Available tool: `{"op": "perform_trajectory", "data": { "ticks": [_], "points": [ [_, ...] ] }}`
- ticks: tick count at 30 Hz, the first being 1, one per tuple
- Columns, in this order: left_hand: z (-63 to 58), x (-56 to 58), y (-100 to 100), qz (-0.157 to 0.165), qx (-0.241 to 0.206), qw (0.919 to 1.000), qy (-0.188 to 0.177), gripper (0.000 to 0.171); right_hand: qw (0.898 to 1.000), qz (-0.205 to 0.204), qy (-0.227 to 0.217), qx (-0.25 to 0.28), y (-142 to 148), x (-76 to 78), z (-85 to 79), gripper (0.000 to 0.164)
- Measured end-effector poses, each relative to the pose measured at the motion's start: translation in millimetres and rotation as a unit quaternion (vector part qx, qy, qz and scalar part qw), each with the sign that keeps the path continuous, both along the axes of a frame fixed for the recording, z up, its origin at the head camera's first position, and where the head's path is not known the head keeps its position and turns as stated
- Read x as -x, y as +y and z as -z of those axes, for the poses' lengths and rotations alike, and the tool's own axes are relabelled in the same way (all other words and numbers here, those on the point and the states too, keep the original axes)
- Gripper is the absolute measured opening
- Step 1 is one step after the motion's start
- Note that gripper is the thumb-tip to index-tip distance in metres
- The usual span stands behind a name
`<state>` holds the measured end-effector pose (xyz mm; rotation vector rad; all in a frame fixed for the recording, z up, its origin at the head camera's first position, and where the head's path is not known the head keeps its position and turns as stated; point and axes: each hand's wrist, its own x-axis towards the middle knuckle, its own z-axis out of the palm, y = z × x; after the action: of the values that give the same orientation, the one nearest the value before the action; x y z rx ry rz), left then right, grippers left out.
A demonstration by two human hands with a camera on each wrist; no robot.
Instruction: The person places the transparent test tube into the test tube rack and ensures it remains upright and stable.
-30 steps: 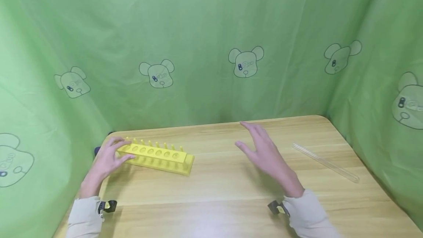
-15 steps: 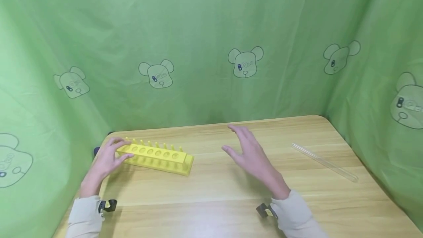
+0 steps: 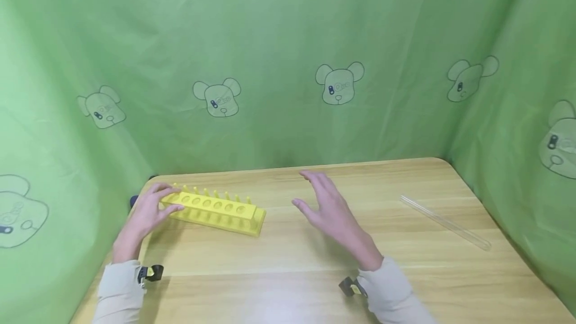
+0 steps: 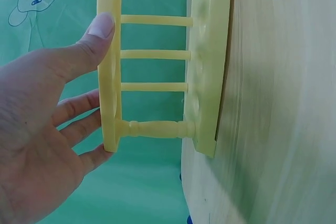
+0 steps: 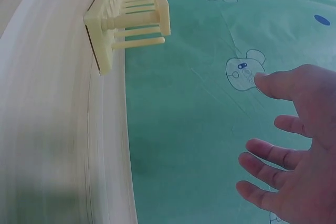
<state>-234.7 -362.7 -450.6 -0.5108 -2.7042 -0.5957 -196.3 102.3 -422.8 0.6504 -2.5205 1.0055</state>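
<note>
A yellow test tube rack (image 3: 217, 206) stands upright on the wooden table, with a row of holes in its top plate and a row of pegs along its far side. My left hand (image 3: 145, 214) grips the left end of that top plate. In the left wrist view, the thumb (image 4: 100, 30) lies on one edge and the other fingers reach the opposite edge. My right hand (image 3: 333, 214) hovers above the table to the right of the rack, fingers spread and holding nothing. A clear glass test tube (image 3: 445, 222) lies on the table farther right.
The light wooden table (image 3: 252, 284) has a rounded far edge. Green curtains (image 3: 279, 129) printed with mouse-like heads hang behind it and on both sides. Something dark blue (image 3: 133, 200) shows at the table's left edge.
My right hand has moved left over the table, away from the test tube and closer to the rack. My left hand keeps its hold on the rack, and the tube lies where it was.
</note>
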Motion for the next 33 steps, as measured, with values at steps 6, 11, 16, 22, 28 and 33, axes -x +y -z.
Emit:
{"op": "perform_trajectory", "data": {
  "ticks": [6, 11, 16, 22, 28, 33],
  "points": [
    [-3.7, -0.8, 4, 0.001, -0.005, 0.9999, -0.011, 0.049, 1.0, -0.011, 0.004, 0.001, -9, 0.3, 0.4, 0.069],
    [-0.6, -3.6, 3, -0.001, -0.014, 0.9997, -0.018, 0.048, 1.0, -0.026, 0.008, 0.0, -18, 1.2, -0.2, 0.068],
    [2.0, -4.2, 2, -0.001, -0.025, 0.9995, -0.021, 0.048, 0.999, -0.033, 0.017, -0.003, -24, 2.0, -0.2, 0.067],
    [-0.3, -5.2, 4, 0.006, -0.031, 0.9995, -0.009, 0.048, 0.999, -0.038, 0.013, -0.004, -31, 1.5, -0.7, 0.067],
    [-2.3, -5.4, 4, -0.002, -0.025, 0.9994, -0.022, 0.048, 0.999, -0.042, 0.013, -0.009, -38, 2.9, 0.3, 0.068],
    [-2.0, -5.1, 3, -0.007, -0.026, 0.9992, -0.029, 0.048, 0.999, -0.047, 0.011, -0.011, -46, 5.3, 2.4, 0.067]
  ]
}}
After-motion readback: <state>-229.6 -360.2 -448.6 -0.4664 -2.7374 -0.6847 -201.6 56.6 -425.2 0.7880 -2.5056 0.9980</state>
